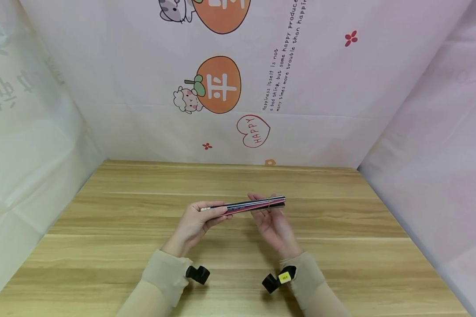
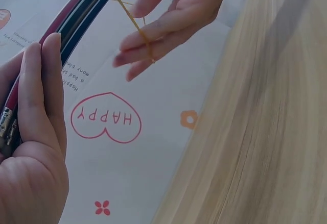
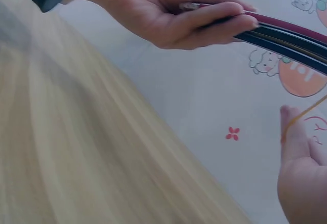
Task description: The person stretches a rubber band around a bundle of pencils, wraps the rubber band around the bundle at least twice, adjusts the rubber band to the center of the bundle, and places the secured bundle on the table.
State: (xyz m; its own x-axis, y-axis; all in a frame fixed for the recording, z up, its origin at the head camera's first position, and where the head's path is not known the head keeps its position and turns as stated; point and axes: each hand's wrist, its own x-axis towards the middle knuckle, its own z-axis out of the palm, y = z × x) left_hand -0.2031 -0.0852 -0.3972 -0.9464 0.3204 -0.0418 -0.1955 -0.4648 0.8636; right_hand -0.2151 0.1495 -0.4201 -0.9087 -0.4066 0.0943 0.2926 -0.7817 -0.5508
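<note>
My left hand (image 1: 193,222) holds a bundle of slim pencils (image 1: 243,205) by one end, raised above the table. Red and dark blue or green barrels (image 2: 82,17) show in the left wrist view, with metal ferrules near the palm. A thin yellow rubber band (image 2: 127,13) runs from the bundle's far part to my right hand (image 1: 273,226). There it is stretched over the extended fingers (image 2: 163,27), which stand spread inside its loop. In the right wrist view the rubber band (image 3: 309,106) crosses a straight digit. Where the band meets the bundle is partly hidden.
A wooden table (image 1: 238,286) lies under both hands. A white printed sheet (image 1: 317,88) stands behind it, with more pale sheets at the left (image 1: 20,145) and right (image 1: 432,145). Small black cameras (image 1: 198,274) sit on both wrists.
</note>
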